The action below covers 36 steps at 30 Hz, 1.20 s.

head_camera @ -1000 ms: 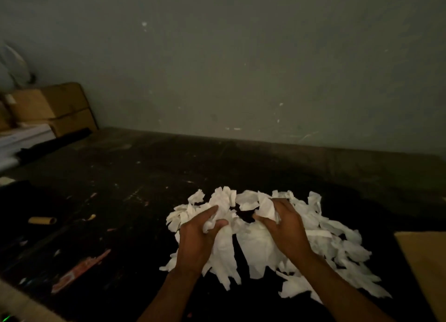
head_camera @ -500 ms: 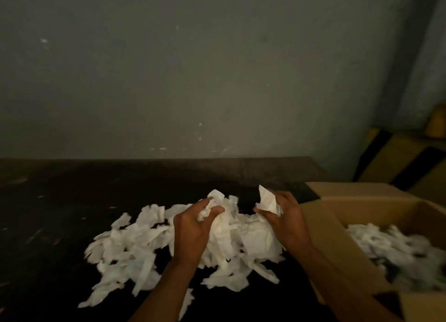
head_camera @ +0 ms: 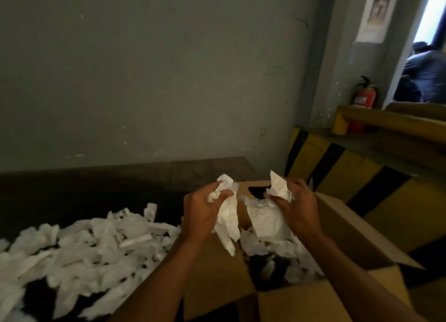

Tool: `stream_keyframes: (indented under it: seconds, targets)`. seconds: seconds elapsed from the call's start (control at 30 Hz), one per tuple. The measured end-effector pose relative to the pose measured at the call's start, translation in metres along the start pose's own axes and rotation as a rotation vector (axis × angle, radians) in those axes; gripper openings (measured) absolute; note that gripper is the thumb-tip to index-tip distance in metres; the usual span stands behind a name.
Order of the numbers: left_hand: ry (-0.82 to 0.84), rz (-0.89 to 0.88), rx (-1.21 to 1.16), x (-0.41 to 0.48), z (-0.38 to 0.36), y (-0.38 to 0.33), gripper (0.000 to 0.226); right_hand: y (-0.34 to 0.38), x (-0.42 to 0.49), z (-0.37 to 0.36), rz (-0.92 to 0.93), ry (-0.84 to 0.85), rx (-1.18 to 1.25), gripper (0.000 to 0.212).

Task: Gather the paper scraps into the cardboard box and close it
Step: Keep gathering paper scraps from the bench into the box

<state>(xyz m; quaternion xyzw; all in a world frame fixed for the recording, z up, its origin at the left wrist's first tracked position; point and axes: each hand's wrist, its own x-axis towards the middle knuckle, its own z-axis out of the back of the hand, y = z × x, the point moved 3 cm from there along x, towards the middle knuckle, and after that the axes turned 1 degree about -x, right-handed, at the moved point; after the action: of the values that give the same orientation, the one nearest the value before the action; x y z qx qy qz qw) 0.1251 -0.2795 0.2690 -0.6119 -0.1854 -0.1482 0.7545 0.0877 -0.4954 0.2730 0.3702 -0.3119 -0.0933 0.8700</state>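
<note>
— What takes up the most room?

— The dark bench, set against a grey wall. At its right end stands the cardboard box, mouth up, with its flaps turned outward. The left flap lies toward the bench and the right one slopes toward the yellow-and-black striped barrier.

— Which way does the box run?

— Near to far, as far as I can judge, though the arms cover part of it.

— And the paper?

— Most of the paper scraps lie in a loose white heap on the bench, just left of the box. The heap stretches left to right. A smaller layer lies inside the box.

— The hands?

— Both are raised over the box. The left hand grips a crumpled wad whose strips hang down over the left flap. The right hand holds its own clump above the opening, with one corner sticking up.

— Any writing?

— A pale poster hangs on the pillar and a red fire extinguisher has a label. Both are too blurred to read.
</note>
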Motion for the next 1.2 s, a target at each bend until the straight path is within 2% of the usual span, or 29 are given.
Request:
stream_keyframes:
  seconds: [0.1, 0.23, 0.3, 0.4, 0.5, 0.57, 0.63, 0.8, 0.93, 1.07, 1.2]
  targets:
    - [0.031, 0.027, 0.013, -0.005, -0.066, 0.007, 0.020, -0.058, 0.022, 0.026, -0.034, 0.024, -0.063, 0.059]
    - [0.164, 0.197, 0.113, -0.020, -0.136, 0.028, 0.008, -0.124, 0.033, 0.034, -0.065, 0.142, -0.092, 0.055]
    - [0.250, 0.303, 0.206, -0.027, -0.156, 0.042, 0.019, -0.149, 0.031, 0.028, -0.061, 0.242, -0.069, 0.054]
    - [0.253, 0.217, 0.364, -0.036, -0.167, 0.053, 0.046, -0.170, 0.027, 0.019, -0.041, 0.350, -0.148, 0.064]
    - [0.249, 0.201, 0.458, -0.038, -0.170, 0.059, 0.051, -0.178, 0.028, 0.013, -0.037, 0.411, -0.206, 0.068]
    - [0.222, 0.183, 0.465, -0.035, -0.169, 0.060, 0.043, -0.178, 0.031, 0.010, -0.028, 0.414, -0.217, 0.069]
    - [0.211, 0.176, 0.491, -0.031, -0.169, 0.062, 0.034, -0.180, 0.034, 0.009, -0.030, 0.411, -0.193, 0.061]
    - [0.173, 0.159, 0.515, -0.031, -0.175, 0.067, 0.046, -0.180, 0.034, 0.009, -0.071, 0.367, -0.021, 0.050]
    - [0.168, 0.045, 0.541, -0.029, -0.177, 0.065, 0.037, -0.180, 0.036, 0.012, -0.084, 0.314, 0.025, 0.045]
    - [0.188, 0.052, 0.537, -0.030, -0.175, 0.069, 0.070, -0.178, 0.037, 0.011, -0.085, 0.288, 0.032, 0.043]
    - [0.077, 0.052, 0.496, -0.027, -0.168, 0.062, 0.061, -0.170, 0.037, 0.009, -0.053, 0.278, 0.026, 0.041]
